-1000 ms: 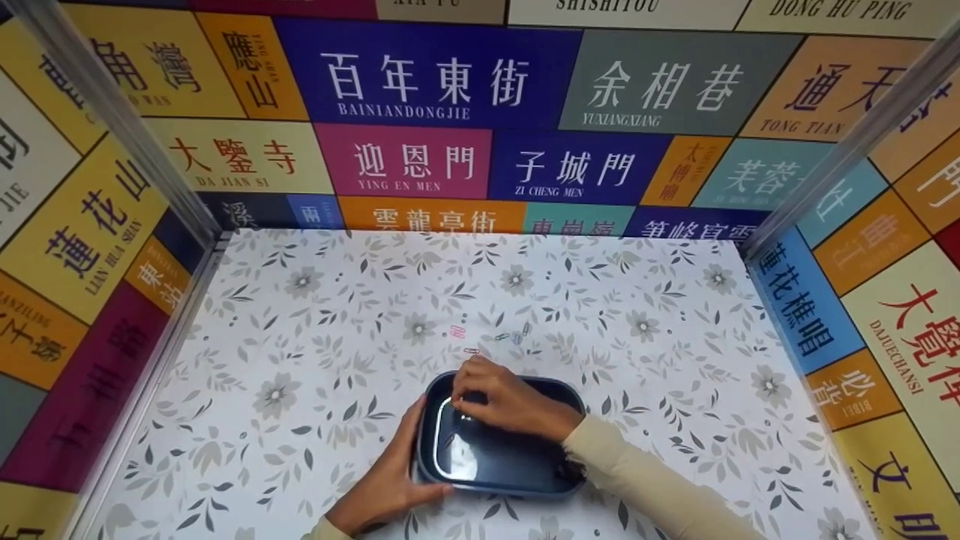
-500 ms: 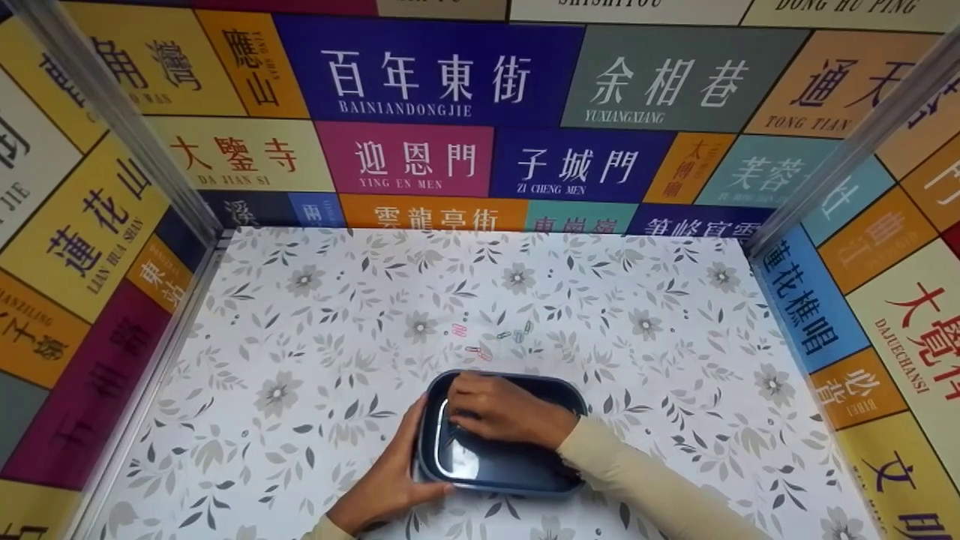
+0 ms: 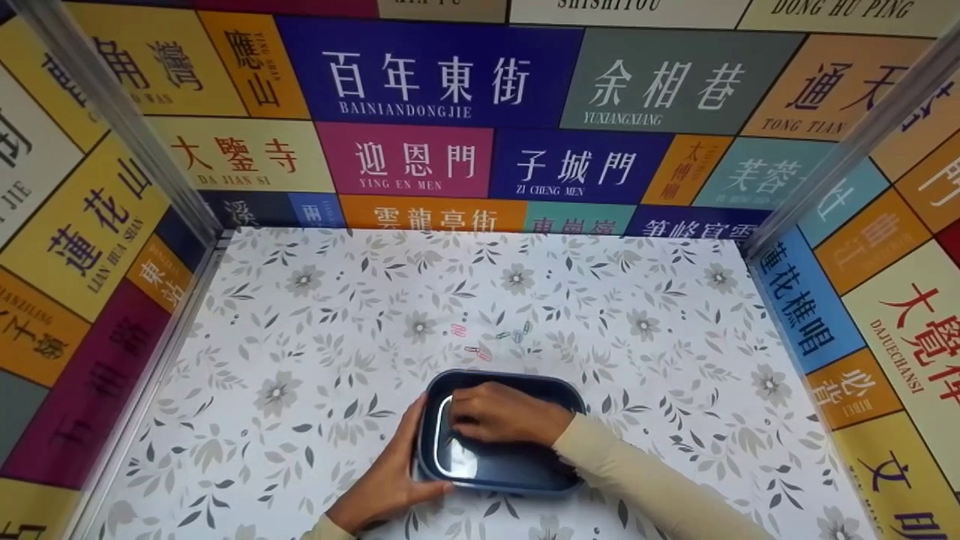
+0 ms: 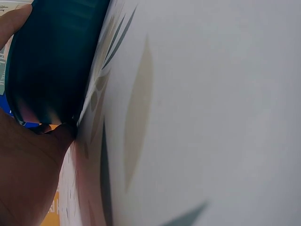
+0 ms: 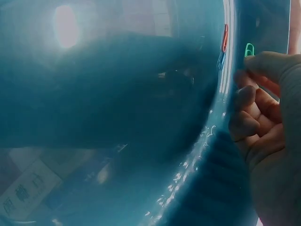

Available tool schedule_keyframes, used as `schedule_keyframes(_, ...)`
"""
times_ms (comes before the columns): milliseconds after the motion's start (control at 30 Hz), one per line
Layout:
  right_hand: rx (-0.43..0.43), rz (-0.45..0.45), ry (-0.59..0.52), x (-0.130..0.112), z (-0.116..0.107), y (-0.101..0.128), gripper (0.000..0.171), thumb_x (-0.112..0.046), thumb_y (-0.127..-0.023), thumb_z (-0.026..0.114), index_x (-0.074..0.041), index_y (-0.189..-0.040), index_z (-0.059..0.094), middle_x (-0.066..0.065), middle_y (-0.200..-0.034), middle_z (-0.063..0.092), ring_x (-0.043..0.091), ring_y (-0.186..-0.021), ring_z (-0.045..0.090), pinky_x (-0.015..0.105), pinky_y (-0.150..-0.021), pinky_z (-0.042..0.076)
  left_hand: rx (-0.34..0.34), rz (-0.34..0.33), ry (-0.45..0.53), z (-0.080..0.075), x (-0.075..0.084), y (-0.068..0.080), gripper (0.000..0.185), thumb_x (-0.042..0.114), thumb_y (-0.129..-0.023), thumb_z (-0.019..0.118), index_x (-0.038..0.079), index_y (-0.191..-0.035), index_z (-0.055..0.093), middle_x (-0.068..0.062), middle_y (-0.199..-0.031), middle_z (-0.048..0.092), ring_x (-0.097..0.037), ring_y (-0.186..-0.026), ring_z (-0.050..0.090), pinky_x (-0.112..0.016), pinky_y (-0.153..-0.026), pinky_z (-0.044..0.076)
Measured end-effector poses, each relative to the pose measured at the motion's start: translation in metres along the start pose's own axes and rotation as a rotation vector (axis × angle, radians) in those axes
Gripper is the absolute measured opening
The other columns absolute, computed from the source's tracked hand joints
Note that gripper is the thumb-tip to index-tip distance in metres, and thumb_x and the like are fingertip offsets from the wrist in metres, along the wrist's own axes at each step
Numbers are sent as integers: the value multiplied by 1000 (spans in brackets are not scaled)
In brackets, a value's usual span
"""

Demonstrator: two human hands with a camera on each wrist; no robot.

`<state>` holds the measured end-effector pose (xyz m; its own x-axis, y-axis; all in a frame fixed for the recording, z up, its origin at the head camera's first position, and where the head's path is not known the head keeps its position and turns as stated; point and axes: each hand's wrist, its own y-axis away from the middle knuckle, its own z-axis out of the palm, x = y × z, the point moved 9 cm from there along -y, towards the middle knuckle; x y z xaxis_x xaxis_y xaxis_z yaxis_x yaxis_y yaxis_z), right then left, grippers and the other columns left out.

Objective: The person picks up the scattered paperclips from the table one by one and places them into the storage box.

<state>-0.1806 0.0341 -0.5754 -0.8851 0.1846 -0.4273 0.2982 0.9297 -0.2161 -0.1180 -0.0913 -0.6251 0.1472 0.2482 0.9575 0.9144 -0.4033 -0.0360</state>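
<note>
A dark blue, rounded rectangular container point(image 3: 517, 469) sits on the table in the head view. My left hand point(image 3: 382, 480) grips its left end, thumb at the front corner and fingers along the side; the left wrist view shows the container's outer wall point(image 4: 54, 66) between them. Inside the container, my right hand point(image 3: 502, 412) is at the left part with curled fingers. In the right wrist view its thumb and forefinger pinch a green paper clip point(image 5: 249, 49). A red paper clip point(image 5: 225, 37) and a blue paper clip point(image 5: 220, 61) lie in the container near its wall.
Beyond the container, on the floral tabletop point(image 3: 300, 337), lie a pink paper clip point(image 3: 458, 330), a red paper clip point(image 3: 472, 349), a pinkish paper clip point(image 3: 484, 355) and several green and bluish clips point(image 3: 503, 335). Panels with large lettering point(image 3: 427, 75) enclose the back and sides.
My right hand has drawn back from the container's far rim and sunk lower inside it, uncovering the pinkish clip beyond the rim. The left hand and container have stayed put.
</note>
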Motion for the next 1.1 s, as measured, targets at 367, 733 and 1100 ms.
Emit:
schedule_keyframes(367, -76, 105, -47, 10, 9, 1, 5, -15, -104, 76, -14, -100, 77, -5, -96, 73, 1, -82, 62, 8, -74, 48, -28, -51, 1, 0, -1, 0, 139, 36, -82, 98, 16, -179, 1, -7, -185, 9, -28, -168, 13, -23, -131, 11)
schedule_keyframes(733, -30, 117, -117, 10, -6, 3, 6, -17, -105, 76, -13, -102, 80, -3, -95, 71, 4, -86, 63, 11, -81, 50, -22, -36, 24, 2, -3, 0, 139, 33, -82, 99, 17, -179, 1, -7, -185, 10, -29, -167, 14, -27, -131, 10)
schedule_keyframes(1100, 134, 53, -208, 5, -45, 0, 8, -12, -103, 78, -6, -106, 83, 1, -94, 74, 9, -85, 67, 16, -80, 54, -30, -36, 27, 1, -1, -1, 141, 34, -82, 99, 13, -178, -1, -6, -185, 8, -25, -168, 14, -36, -133, 10)
